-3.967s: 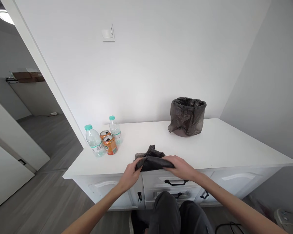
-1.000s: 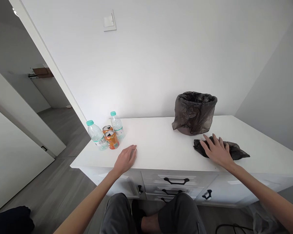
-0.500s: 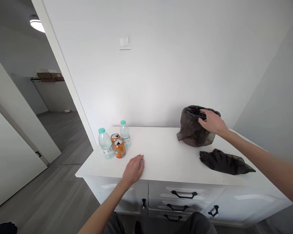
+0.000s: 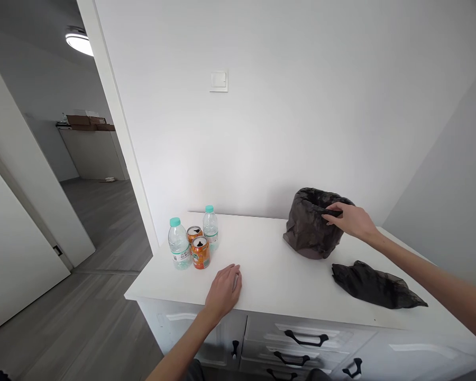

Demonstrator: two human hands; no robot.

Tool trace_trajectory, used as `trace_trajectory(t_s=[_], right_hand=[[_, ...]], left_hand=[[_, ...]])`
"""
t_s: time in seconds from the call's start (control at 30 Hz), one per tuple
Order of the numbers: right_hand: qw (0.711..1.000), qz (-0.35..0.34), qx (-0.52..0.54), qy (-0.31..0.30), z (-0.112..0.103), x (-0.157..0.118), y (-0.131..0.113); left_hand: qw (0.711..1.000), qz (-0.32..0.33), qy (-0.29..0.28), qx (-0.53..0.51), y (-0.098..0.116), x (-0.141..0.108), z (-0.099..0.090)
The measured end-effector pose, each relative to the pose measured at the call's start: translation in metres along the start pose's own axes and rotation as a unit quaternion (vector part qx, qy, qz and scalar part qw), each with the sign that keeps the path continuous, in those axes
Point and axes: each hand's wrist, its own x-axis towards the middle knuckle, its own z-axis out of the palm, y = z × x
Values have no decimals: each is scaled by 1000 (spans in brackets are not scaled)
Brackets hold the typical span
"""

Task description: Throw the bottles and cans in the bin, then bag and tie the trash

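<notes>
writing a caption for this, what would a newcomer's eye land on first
Probably the crinkled dark plastic bag standing open right of centre on the white countertop, its rim pinched by the right hand. Next, perhaps, the orange metal cans and turquoise-capped clear plastic bottles grouped at the countertop's left end.

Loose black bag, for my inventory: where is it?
In the head view, the loose bag lies at right on the cabinet top, nearer than the lined bin.
</notes>
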Motion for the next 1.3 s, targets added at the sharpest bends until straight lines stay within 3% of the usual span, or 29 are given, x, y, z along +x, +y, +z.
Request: trace_trajectory(t_s=[0.37,0.53,0.6,0.67,0.77,0.8,0.93,1.03,1.1,1.17,1.23,1.3], right_hand=[[981,-111,141,-73,-23,-89,-73],[968,-141,184,-97,-34,-113,-79],[956,-153,239,-73,-29,-120,-72],[940,-132,316,-7,-14,-126,-59],[901,-46,425,79,29,-137,-35],[888,-24,453,71,47,-141,-27],[861,29,503,-67,114,-153,-4],[860,47,496,-108,143,-159,8],[866,54,486,-102,153,-161,13],[871,58,478,-96,158,-163,18],[873,57,476,-95,160,-164,22],[871,56,480,-92,163,-164,24]], left_hand=[[1000,8,-7,2,1,5,-5],[1000,10,-28,5,5,9,-8],[999,11,-30,10,6,9,-9],[999,13,-30,16,6,10,-9],[999,12,-28,21,5,12,-8],[999,11,-28,22,5,12,-7],[999,22,-27,23,13,10,-12],[998,59,-23,28,28,3,-33],[994,93,9,52,39,2,-61],[986,114,77,98,45,10,-98],[969,91,164,161,42,27,-138],[946,14,220,237,31,48,-174]])
